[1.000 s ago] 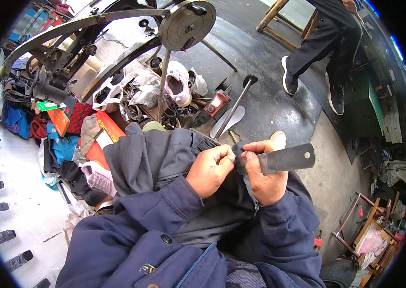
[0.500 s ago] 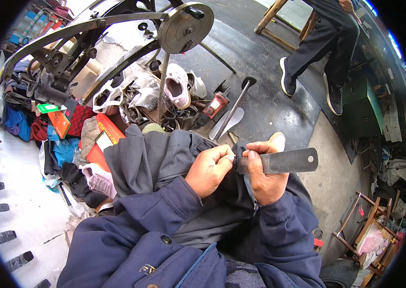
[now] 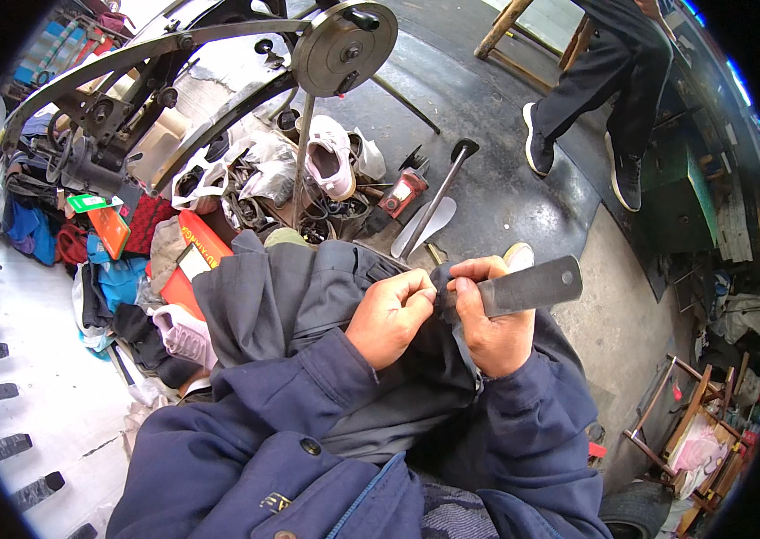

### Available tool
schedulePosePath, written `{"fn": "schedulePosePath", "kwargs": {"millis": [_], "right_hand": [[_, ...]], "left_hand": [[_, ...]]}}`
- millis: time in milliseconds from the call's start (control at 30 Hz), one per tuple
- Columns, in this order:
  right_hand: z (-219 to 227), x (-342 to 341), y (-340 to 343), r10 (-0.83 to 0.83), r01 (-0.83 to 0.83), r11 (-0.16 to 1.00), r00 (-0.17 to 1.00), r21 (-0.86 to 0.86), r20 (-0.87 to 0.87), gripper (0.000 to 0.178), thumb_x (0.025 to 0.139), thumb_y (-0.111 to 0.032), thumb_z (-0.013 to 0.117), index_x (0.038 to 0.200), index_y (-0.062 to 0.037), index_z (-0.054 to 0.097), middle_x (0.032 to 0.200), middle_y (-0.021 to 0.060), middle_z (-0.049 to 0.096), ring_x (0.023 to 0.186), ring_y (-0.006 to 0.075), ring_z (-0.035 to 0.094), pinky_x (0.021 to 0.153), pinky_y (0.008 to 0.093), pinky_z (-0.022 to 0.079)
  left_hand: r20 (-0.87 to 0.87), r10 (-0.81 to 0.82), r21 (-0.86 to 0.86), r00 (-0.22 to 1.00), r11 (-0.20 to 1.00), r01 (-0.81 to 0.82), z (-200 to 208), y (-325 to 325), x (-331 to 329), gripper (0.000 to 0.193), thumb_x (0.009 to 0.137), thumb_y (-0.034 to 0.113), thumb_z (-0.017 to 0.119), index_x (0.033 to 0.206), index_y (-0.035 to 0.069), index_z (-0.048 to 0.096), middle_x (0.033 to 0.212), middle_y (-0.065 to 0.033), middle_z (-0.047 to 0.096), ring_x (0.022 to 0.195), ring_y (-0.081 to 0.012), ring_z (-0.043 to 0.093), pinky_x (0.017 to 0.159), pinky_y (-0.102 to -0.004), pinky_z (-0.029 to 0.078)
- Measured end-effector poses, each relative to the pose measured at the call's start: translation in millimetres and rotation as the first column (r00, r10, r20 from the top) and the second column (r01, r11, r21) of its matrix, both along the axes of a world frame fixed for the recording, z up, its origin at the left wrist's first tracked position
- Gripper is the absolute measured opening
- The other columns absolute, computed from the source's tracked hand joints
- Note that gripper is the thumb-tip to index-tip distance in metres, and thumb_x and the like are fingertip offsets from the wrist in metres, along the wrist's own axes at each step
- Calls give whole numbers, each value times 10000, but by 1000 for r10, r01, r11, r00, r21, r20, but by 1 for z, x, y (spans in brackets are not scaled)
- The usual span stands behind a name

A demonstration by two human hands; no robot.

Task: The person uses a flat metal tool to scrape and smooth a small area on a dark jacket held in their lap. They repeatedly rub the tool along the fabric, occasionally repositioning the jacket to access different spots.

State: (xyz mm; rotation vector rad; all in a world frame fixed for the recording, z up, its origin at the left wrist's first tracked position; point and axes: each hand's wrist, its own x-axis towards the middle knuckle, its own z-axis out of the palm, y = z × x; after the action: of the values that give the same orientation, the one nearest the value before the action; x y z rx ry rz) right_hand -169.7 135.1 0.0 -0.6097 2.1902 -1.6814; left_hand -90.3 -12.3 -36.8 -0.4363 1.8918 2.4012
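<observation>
My right hand (image 3: 494, 334) grips a flat dark metal blade (image 3: 534, 287) with a rounded end and a small hole, shaped like a cobbler's knife. Its holed end sticks out to the right, while the other end is hidden under my fingers. Close beside it, my left hand (image 3: 389, 321) is closed in a pinch over my lap. A small dark piece of material (image 3: 444, 280) lies between the two hands, next to my left fingertips. Whether the left fingers hold its edge or something smaller cannot be made out. Dark grey cloth (image 3: 308, 296) covers my legs beneath.
A shoe-repair sewing machine (image 3: 344, 49) with a round wheel stands at upper left. Below it are a pale sneaker (image 3: 330, 160) and several shoes. A metal shoe stand (image 3: 438, 202) rises ahead. Another person's legs (image 3: 591, 81) are at upper right; a wooden folding stool (image 3: 685, 431) lies lower right.
The blade's holed end has swung upward and slightly left as my right wrist turned. My left hand keeps its pinch in nearly the same place.
</observation>
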Motion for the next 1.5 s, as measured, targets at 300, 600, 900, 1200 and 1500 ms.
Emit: {"fn": "schedulePosePath", "kwargs": {"millis": [300, 600, 900, 1200, 1500], "right_hand": [[3, 2, -3, -99, 101, 988, 995, -120, 17, 110, 971, 9, 592, 1067, 25, 644, 977, 79, 661, 882, 144, 665, 798, 268, 518], [9, 3, -3, -101, 116, 974, 991, -194, 84, 118, 976, 5, 600, 1083, 28, 645, 970, 79, 673, 907, 139, 662, 820, 256, 516], [5, 5, -5, -69, 60, 994, 993, -92, -98, 145, 979, 30, 556, 1115, 35, 605, 1012, 99, 640, 896, 152, 657, 825, 281, 523], [7, 7, -6, -151, 151, 977, 989, -150, 11, 114, 973, 13, 603, 1077, 28, 646, 971, 71, 670, 886, 132, 660, 803, 247, 515], [4, 4, -3, -46, 43, 999, 994, -31, -95, 135, 973, 37, 556, 1089, 25, 623, 997, 87, 631, 890, 144, 649, 809, 275, 516]], "left_hand": [[-30, 33, 75, 999, 997, -30, 1, 1, -2, 177, 1029, 132, 532, 867, 62, 541, 767, 92, 440, 713, -14, 363, 619, -218, 312], [-26, 37, 61, 999, 998, -35, 4, 1, -3, 188, 1032, 129, 534, 859, 57, 532, 749, 83, 439, 707, -22, 376, 617, -228, 331], [-20, 24, 37, 1000, 999, -23, 2, 2, -3, 176, 1034, 132, 526, 871, 68, 543, 755, 98, 433, 700, -12, 360, 612, -220, 313], [-39, 36, 31, 999, 999, -35, 4, 2, -4, 207, 1023, 120, 541, 834, 40, 517, 724, 67, 424, 699, -40, 375, 616, -248, 351], [-17, 47, 12, 999, 999, -47, 1, 2, -3, 198, 1010, 118, 549, 832, 38, 515, 714, 59, 416, 691, -46, 375, 605, -254, 348]]}}
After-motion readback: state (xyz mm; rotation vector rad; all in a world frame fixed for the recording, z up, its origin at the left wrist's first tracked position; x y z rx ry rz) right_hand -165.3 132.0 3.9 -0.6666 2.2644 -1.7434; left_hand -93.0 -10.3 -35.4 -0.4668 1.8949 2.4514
